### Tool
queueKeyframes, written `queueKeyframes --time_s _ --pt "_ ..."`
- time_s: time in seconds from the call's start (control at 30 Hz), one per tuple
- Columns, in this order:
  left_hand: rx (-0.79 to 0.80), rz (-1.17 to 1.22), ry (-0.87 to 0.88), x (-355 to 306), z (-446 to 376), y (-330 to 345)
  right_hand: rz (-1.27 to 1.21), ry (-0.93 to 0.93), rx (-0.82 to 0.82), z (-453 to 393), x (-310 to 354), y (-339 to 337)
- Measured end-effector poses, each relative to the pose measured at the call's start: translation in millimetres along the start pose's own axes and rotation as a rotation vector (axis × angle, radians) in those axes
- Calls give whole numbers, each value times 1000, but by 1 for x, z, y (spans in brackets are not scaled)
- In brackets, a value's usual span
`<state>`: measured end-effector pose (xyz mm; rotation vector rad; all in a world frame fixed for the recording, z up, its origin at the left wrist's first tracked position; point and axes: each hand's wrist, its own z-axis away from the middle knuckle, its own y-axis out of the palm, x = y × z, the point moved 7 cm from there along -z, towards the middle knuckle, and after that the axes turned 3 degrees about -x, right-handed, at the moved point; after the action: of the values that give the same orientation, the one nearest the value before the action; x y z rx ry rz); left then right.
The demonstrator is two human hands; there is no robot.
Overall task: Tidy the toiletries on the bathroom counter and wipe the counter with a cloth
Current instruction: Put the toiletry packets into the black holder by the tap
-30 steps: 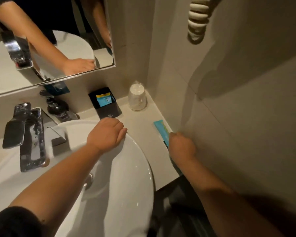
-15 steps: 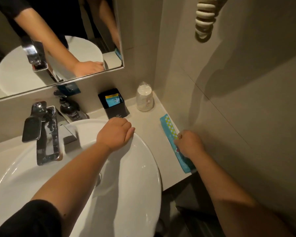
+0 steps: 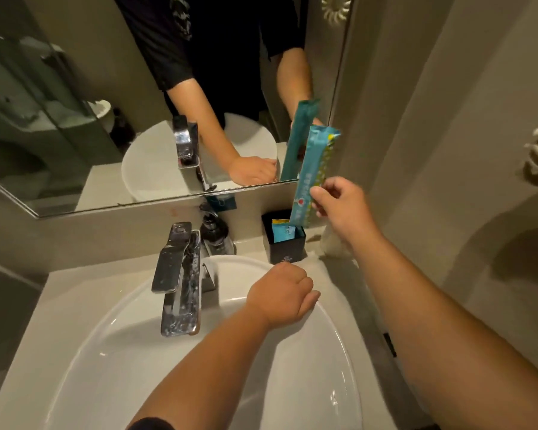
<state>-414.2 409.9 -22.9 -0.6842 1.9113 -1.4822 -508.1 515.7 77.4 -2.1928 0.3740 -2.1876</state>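
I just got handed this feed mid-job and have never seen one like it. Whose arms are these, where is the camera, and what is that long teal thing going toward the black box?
There is no machine here: the arms belong to a person, and the single camera sits on their head, looking forward and down. The left hand rests closed on the rim of the white basin. The right hand pinches a long teal packet and holds it upright, its lower end at the open top of the black holder, which already has a smaller packet inside. The holder stands on the pale counter by the back wall, next to a dark pump bottle and behind the chrome tap. The mirror above repeats the arms and the packet, so the second teal strip is only a reflection. No cloth is in view.
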Motion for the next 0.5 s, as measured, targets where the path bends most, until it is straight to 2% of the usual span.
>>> queueKeyframes --time_s 0.17,0.33,0.5 --pt "-27 2 14 0 -2 -2 192 -4 71 -19 -35 39" --pt "-56 14 25 0 -2 -5 403 18 171 -17 -64 48" --pt "-88 17 44 -3 -1 -7 543 -26 137 -19 -64 49"
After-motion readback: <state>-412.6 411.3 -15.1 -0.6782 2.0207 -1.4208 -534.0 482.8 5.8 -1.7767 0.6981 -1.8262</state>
